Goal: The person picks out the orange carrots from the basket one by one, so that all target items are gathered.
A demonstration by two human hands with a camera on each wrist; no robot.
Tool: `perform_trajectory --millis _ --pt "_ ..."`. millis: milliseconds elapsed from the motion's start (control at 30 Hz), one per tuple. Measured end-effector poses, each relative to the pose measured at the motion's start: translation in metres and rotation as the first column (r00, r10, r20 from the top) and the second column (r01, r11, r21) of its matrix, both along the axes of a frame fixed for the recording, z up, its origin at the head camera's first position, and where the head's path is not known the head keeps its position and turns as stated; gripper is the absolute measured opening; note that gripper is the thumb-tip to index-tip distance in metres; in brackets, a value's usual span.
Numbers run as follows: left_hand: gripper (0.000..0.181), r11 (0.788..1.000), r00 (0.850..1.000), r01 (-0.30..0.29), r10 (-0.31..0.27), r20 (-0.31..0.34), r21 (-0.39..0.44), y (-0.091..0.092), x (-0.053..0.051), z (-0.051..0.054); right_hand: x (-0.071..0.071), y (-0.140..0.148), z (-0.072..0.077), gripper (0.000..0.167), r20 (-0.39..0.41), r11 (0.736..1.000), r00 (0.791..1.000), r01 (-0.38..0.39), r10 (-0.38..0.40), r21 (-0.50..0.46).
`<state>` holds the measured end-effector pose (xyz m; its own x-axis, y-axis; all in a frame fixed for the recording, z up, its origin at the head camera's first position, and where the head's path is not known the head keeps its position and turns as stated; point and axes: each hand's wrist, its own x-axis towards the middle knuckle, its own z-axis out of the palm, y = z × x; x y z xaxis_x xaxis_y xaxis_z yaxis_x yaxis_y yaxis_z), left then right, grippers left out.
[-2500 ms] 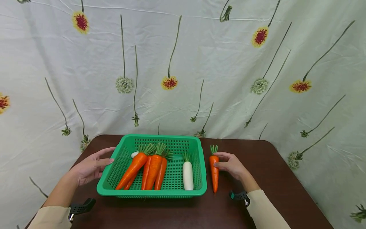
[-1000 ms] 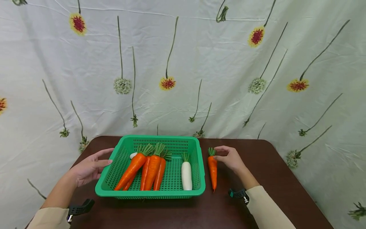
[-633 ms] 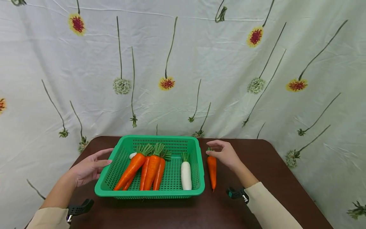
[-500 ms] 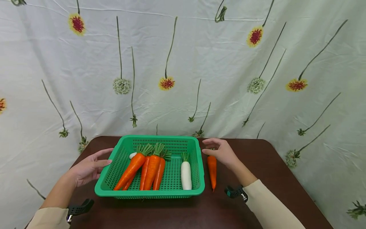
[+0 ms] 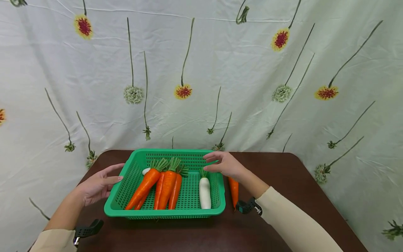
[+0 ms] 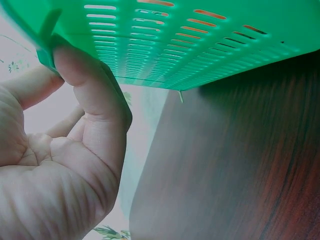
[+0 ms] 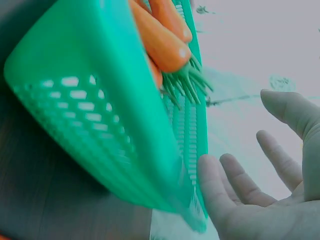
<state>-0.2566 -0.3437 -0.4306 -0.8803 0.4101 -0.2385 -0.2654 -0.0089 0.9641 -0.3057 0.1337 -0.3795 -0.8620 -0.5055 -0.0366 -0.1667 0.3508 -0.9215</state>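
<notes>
A green plastic basket [image 5: 165, 214] holds several orange carrots [image 5: 168, 189], a white radish [image 5: 205, 194] at the right, and a small white piece [image 5: 146, 171] partly hidden behind the carrots. At the basket's left rim, my left hand [image 5: 99, 183] touches the edge with its thumb and index finger; its other fingers hang below. My right hand [image 5: 227, 166], fingers spread with nothing between them, hovers over the basket's right rim near the radish's green top. Beneath my right forearm lies another carrot [image 5: 233, 191] on the table, its top hidden by that arm.
The dark brown table [image 5: 189, 234] has a rounded far edge. A pale cloth [image 5: 252, 133] with printed flowers hangs directly behind it. Black straps [image 5: 247, 206] circle both wrists.
My right hand has let go of the carrot on the table and moved left, over the basket's right rim. My left hand stays at the left rim.
</notes>
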Motion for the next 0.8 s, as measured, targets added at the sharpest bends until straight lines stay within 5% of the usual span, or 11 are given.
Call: perform_trajectory --millis 800 --pt "0.072 1.000 1.000 -0.002 0.002 0.001 0.008 0.000 0.000 0.000 -0.006 -0.077 0.005 0.056 0.136 0.979 0.973 -0.195 0.185 0.062"
